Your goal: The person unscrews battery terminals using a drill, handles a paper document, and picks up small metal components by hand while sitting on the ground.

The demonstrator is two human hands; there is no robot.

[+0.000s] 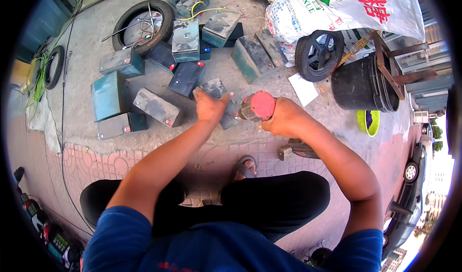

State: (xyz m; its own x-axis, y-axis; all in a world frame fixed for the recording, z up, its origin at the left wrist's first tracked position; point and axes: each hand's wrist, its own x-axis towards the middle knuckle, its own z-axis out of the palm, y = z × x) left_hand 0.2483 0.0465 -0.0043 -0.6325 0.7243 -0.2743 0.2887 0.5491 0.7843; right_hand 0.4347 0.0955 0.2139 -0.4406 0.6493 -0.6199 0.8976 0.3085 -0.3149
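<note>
My left hand (pixel 211 107) grips a dusty dark battery (pixel 228 121), its thumb and fingers spread over the sides. In my right hand (pixel 288 118) is a power drill (pixel 262 105) with a round red rear end, held just right of that battery. The drill's tip is too small to make out, so I cannot tell whether it touches the battery. Close by on the left lie a black battery (pixel 186 78) with red terminal covers and a grey-topped battery (pixel 158 106). A larger battery block (pixel 255 55) stands beyond the drill.
More batteries (pixel 109 96) lie to the left and far side. A tyre (pixel 166 29) with metal rods lies behind them. At right are a wheel (pixel 320 55), a white sack (pixel 337 7), a black bucket (pixel 358 84), a green bowl (pixel 368 123) and a paper sheet (pixel 303 89).
</note>
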